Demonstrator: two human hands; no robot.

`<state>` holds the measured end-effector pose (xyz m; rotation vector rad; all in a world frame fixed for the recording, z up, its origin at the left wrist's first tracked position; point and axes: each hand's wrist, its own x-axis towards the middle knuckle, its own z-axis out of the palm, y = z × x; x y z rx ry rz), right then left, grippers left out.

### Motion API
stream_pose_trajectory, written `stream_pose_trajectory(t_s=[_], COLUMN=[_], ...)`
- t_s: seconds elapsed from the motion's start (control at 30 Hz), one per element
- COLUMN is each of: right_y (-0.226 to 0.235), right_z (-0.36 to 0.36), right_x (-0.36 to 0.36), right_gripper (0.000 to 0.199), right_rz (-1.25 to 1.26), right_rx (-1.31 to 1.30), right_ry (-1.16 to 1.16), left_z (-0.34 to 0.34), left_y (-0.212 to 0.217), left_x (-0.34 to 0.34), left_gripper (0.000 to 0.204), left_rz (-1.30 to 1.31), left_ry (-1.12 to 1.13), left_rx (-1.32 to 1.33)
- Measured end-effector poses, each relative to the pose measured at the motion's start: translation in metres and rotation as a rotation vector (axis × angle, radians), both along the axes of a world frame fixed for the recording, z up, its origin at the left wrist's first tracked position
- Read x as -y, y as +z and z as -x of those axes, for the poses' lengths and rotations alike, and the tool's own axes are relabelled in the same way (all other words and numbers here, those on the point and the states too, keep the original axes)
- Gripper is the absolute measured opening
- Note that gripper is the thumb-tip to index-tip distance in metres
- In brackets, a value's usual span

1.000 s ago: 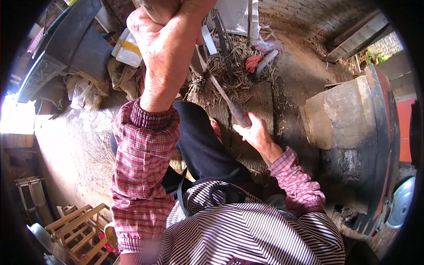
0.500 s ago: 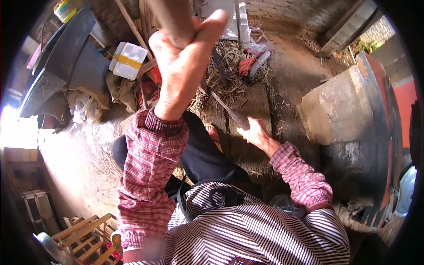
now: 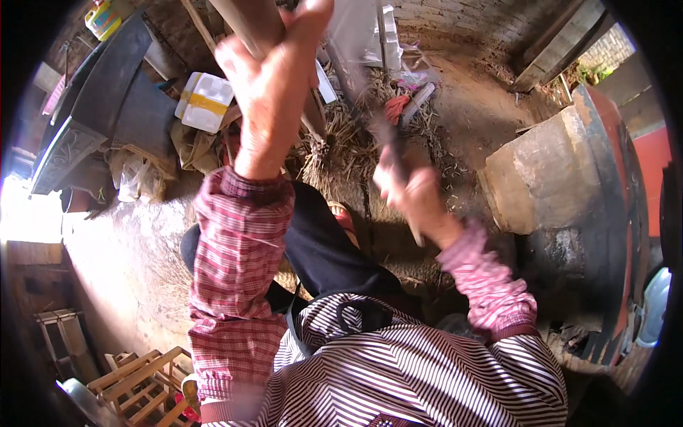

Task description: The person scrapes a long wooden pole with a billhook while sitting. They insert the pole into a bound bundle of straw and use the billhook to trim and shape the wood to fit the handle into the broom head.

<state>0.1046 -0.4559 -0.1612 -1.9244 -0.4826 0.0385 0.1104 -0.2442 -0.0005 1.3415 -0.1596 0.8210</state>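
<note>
My left hand [image 3: 267, 92] is closed round a thick wooden pole [image 3: 249, 25], held tilted and close in front of me. The pole's lower part [image 3: 313, 117] shows below the hand, above dry stalks on the floor. On the right, my blurred right hand [image 3: 413, 188] grips a hand tool [image 3: 393, 146]. Its narrow shaft points up and away from me, and its pale butt end sticks out below the fist. Motion smears the far part, so its exact kind is unclear; it looks knife-like. The tool appears apart from the pole.
Dry stalks and chips [image 3: 327, 153] litter the floor ahead, with a red cloth [image 3: 396, 108] among them. A white foam box [image 3: 205, 99] with yellow tape stands left. At right is a large clay-coloured block [image 3: 533, 174]. A wooden rack [image 3: 139, 381] sits lower left.
My right hand has raised the tool, swinging its far end from near the pole up and away. My left hand and the pole have shifted slightly left.
</note>
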Motion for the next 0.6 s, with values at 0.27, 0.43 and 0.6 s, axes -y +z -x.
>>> stream_pose_trajectory(t_s=[0.27, 0.43, 0.6], right_y=[-0.100, 0.025, 0.164], right_z=[0.054, -0.009, -0.059], right_x=[0.012, -0.001, -0.020], right_gripper=[0.022, 0.024, 0.031], right_rz=[0.019, -0.119, -0.305], right_rx=[-0.711, -0.273, 0.491], right_ry=[0.100, 0.037, -0.028], left_z=[0.004, -0.007, -0.013], left_y=[-0.005, 0.000, -0.002], left_x=[0.009, 0.007, -0.006], left_gripper=[0.041, 0.040, 0.035], left_rz=[-0.084, -0.158, -0.107], left_ry=[-0.001, -0.029, 0.027], left_rx=[-0.072, 0.047, 0.080])
